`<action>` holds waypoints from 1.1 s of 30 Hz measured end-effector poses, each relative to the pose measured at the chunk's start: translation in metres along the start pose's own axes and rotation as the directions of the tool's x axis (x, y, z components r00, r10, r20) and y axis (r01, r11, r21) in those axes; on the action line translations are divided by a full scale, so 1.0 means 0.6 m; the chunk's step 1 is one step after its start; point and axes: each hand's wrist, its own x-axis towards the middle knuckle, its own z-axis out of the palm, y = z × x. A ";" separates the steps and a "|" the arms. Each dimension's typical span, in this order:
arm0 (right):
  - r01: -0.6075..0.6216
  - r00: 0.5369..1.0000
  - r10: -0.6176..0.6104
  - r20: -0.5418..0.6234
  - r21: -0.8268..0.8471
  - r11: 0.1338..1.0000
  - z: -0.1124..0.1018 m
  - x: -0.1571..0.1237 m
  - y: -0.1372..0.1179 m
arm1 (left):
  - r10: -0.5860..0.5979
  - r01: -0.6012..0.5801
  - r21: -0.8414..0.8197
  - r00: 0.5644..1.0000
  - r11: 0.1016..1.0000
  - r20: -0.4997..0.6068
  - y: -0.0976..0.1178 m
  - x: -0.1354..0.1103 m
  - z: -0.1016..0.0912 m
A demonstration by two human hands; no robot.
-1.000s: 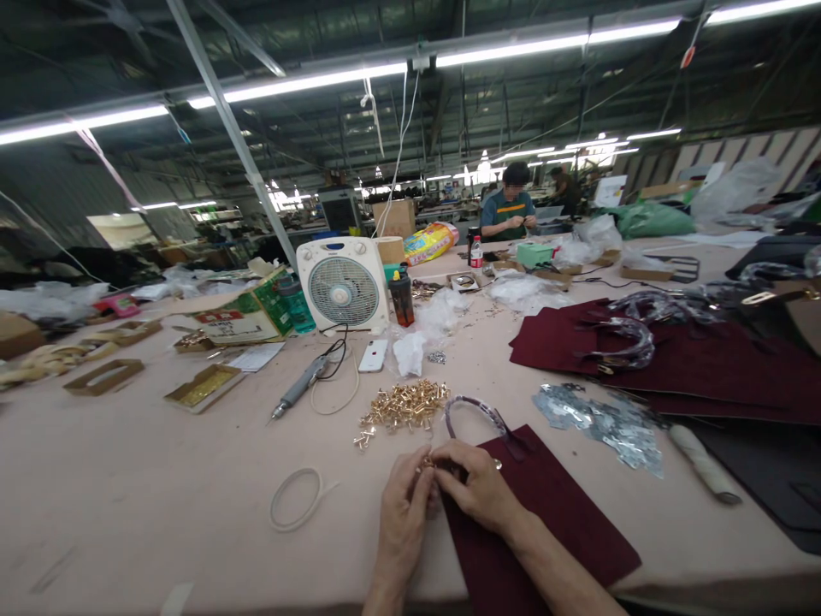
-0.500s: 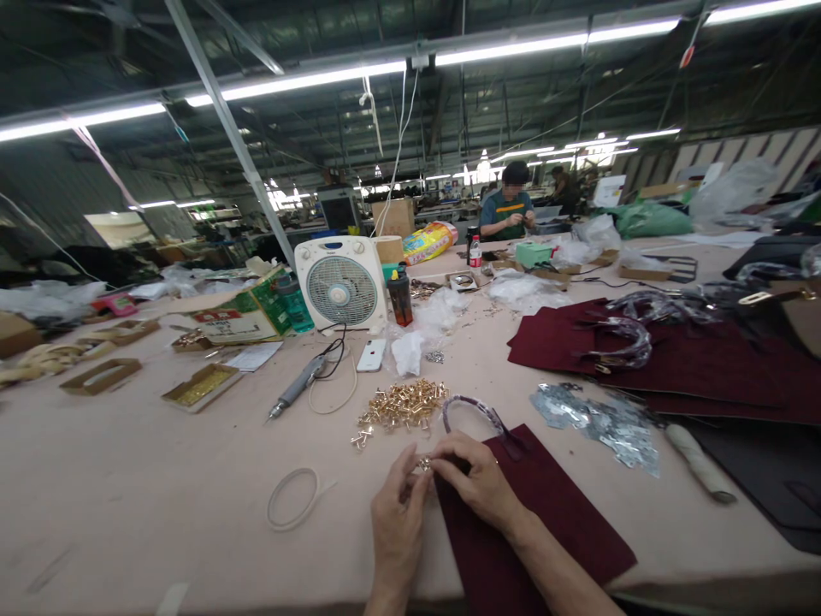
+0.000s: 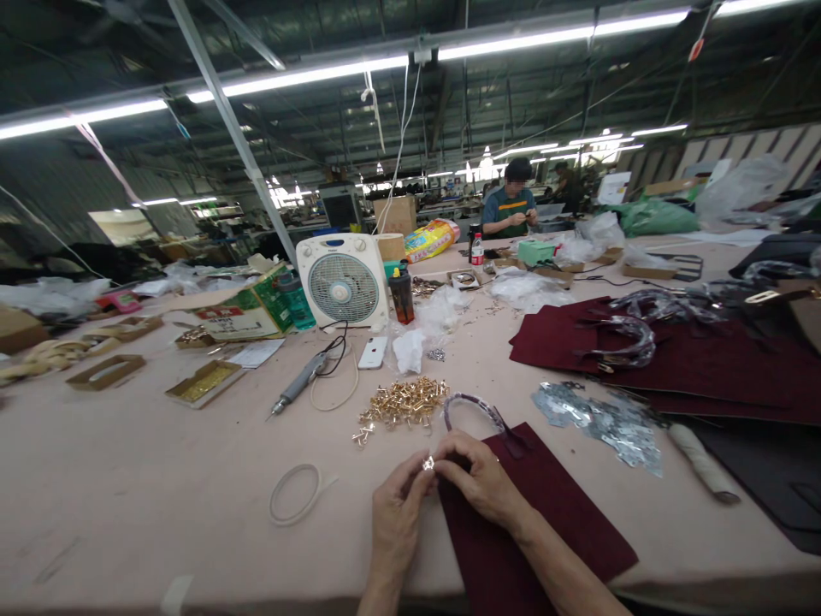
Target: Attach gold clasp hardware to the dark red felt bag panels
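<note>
a: ok so clock face centred on the hands, what's furthest left that matters?
b: around 10 there's a cardboard tray [image 3: 223,391] with yellowish bits in it, lying on the pale table [image 3: 160,488]. then a loop of white tubing [image 3: 273,496] at about 9, and a grey power driver [image 3: 298,389] at 10, tip pointing down at 8, black cord curling off its back end.
a: and going right from there?
b: a white box fan [image 3: 345,291] up at 11, with a white phone [image 3: 373,352] lying near its foot, same direction but closer in.
a: left hand?
b: left hand [image 3: 396,512] comes in from 6, thumb and forefinger pinching the left side of a small shiny metal piece. just short of 12 is a heap of gold fittings [image 3: 405,404], near the fingers but not touching them.
a: where's the piece exactly?
b: the small shiny metal piece [image 3: 428,463] is dead centre, held between both sets of fingertips. too small to make out its shape tbh. right hand [image 3: 478,479] pinches it from the 3 o'clock side, forearm lying across a maroon bag panel [image 3: 545,496] that spreads from 2 to 5. its plastic-wrapped handle [image 3: 471,402] arches up at 1.
a: anything further right?
b: someone in a dark top with a yellow stripe [image 3: 509,210] far off at 1, silver metal plates [image 3: 596,423] scattered between 2 and 3, a maroon stack [image 3: 693,368] past them at 2, and a pale roll [image 3: 702,464] at 3.
</note>
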 end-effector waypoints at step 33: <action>0.048 0.999 -0.048 -0.005 -0.103 0.994 0.006 -0.004 0.007 | 0.078 -0.079 0.009 0.995 0.997 0.055 0.009 -0.007 0.003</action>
